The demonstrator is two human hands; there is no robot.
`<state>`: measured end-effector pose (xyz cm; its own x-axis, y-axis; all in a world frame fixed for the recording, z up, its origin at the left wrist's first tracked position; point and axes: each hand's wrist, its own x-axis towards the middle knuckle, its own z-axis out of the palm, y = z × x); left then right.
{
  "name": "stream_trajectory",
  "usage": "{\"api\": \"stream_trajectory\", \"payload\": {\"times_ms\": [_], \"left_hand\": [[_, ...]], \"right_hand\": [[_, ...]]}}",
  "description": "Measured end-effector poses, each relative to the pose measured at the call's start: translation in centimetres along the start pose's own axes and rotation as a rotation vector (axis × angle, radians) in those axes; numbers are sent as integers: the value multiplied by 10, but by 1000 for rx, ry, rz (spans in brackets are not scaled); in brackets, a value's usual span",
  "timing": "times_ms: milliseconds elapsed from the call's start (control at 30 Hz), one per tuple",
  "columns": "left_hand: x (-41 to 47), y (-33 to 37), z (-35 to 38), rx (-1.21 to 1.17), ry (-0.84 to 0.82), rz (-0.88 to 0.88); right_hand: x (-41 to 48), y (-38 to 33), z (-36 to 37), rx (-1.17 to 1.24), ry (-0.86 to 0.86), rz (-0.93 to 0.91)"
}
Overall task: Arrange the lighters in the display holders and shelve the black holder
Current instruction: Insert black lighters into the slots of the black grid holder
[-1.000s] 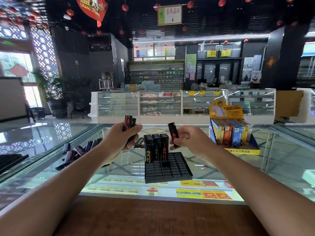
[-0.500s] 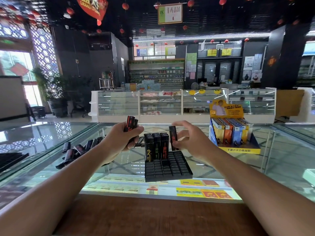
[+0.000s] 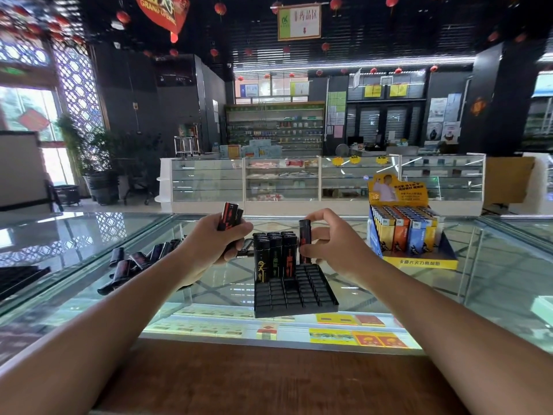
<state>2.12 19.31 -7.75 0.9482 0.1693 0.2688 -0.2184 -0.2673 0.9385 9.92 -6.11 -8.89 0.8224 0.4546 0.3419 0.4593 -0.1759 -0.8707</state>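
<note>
We see right hand (image 3: 332, 247) pinching upright black lighter (image 3: 304, 239) at right edge of lighters standing in black holder (image 3: 294, 292) on glass counter (image 3: 493, 265); left hand (image 3: 211, 244) grips lighter bundle (image 3: 230, 217); loose lighters (image 3: 134, 262) lie left.

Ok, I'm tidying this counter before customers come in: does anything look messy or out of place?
Yes: a heap of loose lighters lies flat and jumbled on the glass counter, left of the black holder, whose front slots are empty. The yellow display box on the right looks orderly.
</note>
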Motion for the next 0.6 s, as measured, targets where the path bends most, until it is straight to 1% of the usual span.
{"api": "stream_trajectory", "payload": {"times_ms": [100,200,267,300,400,500,533,600], "left_hand": [[0,0,-1,5,-2,-3],[1,-1,-2,9,1,-7],[1,0,-1,-1,-1,-20],[1,0,-1,-16,-5,-28],[3,-2,0,-111,-3,-59],[2,-2,1,-191,7,-70],[1,0,2,-206,17,-66],[1,3,2,-206,40,-44]], "right_hand": [[0,3,-1,40,2,-33],[2,5,-1,24,71,-63],[4,9,-2,-61,133,-100],[5,9,-1,-88,137,-110],[6,14,2,-199,71,-117],[9,19,5,-498,53,-137],[10,19,5,-545,55,-142],[13,20,2,-546,32,-130]]}}
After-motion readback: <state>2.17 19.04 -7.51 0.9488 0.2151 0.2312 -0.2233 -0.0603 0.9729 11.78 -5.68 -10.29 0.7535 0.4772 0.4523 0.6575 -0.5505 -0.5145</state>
